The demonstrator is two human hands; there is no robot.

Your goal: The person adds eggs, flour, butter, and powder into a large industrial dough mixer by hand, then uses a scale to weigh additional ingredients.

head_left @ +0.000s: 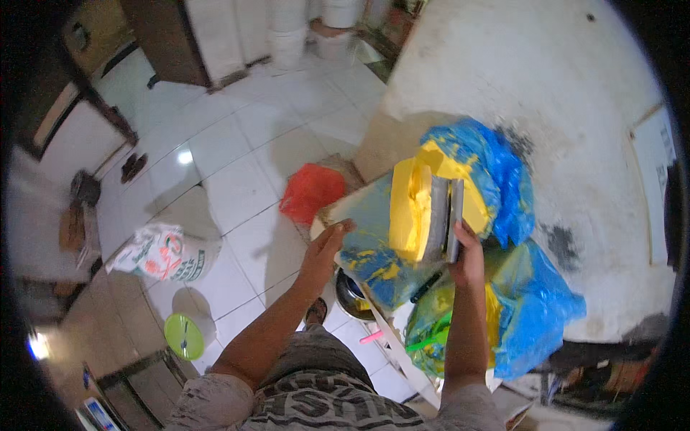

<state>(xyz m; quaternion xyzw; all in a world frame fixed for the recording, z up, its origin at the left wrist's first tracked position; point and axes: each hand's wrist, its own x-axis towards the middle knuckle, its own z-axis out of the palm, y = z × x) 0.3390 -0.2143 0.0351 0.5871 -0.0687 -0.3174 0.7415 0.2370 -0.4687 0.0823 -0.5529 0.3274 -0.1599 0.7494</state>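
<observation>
My right hand [468, 253] grips a grey metal scraper [454, 215] with a broad flat blade. Its blade stands against a thick yellow block [410, 212] that looks like margarine; whether it is cutting in, I cannot tell. More of the yellow mass [438, 159] sits behind, partly wrapped in a crumpled blue plastic bag [514, 194]. Over the table's left edge hangs my left hand [327, 248], holding nothing, with its fingers apart. Below the block lies a smeared blue plastic sheet [366, 255], and beside it a dark-handled tool [426, 287].
A second blue bag [543, 309] with yellow inside lies near a green handle [431, 336] on the pale table [575, 93]. On the tiled floor stand a white printed sack [172, 255], a lime-green bucket [185, 336] and a red bag [311, 192]. A dark round pan [351, 294] sits below the table edge.
</observation>
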